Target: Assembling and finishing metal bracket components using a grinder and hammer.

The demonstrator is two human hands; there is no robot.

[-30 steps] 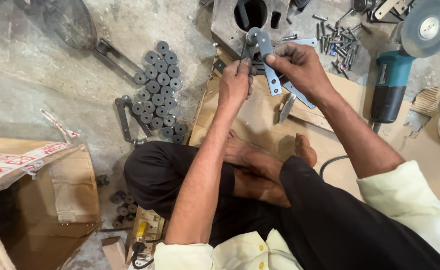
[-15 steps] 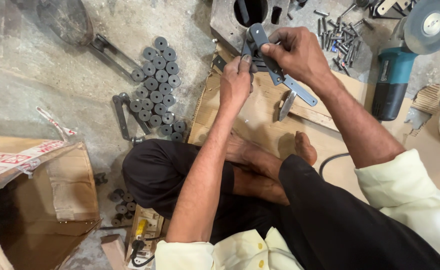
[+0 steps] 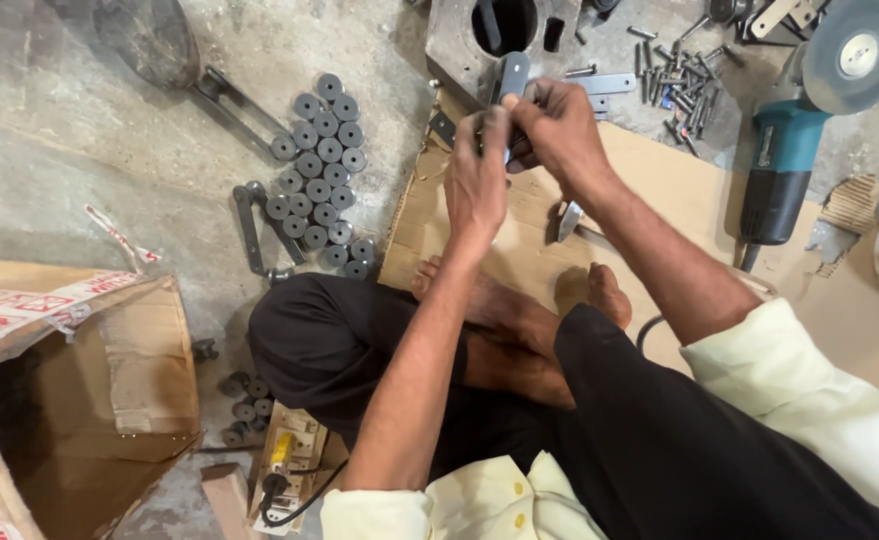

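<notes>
1. Bare forearms run up from pale yellow sleeves (image 3: 790, 390), over crossed legs in black trousers (image 3: 360, 350) and bare feet (image 3: 520, 310) resting on a flat brown cardboard sheet (image 3: 660, 190)
2. Both hands meet above the far edge of that cardboard, and between them sits the flat grey metal bracket with a rounded top (image 3: 509, 80), held upright just in front of a grey steel block with a round hole (image 3: 460, 50)
3. Left hand (image 3: 475, 185) is raised palm-away, its fingers pressed together and pinching the bracket's lower left side
4. Right hand (image 3: 560, 130) comes in from the right, fingers curled and closed over the bracket's right side, knuckles up
5. Compared with half a second ago, the hands have drawn closer together and the right hand now covers more of the bracket, so only its rounded top shows above the fingers
6. Left of the hands lies a cluster of dark round metal rollers (image 3: 320, 180) on the concrete floor; to the right lies a teal and black angle grinder (image 3: 790, 150), and beyond the hands a scatter of small bolts (image 3: 680, 90)
</notes>
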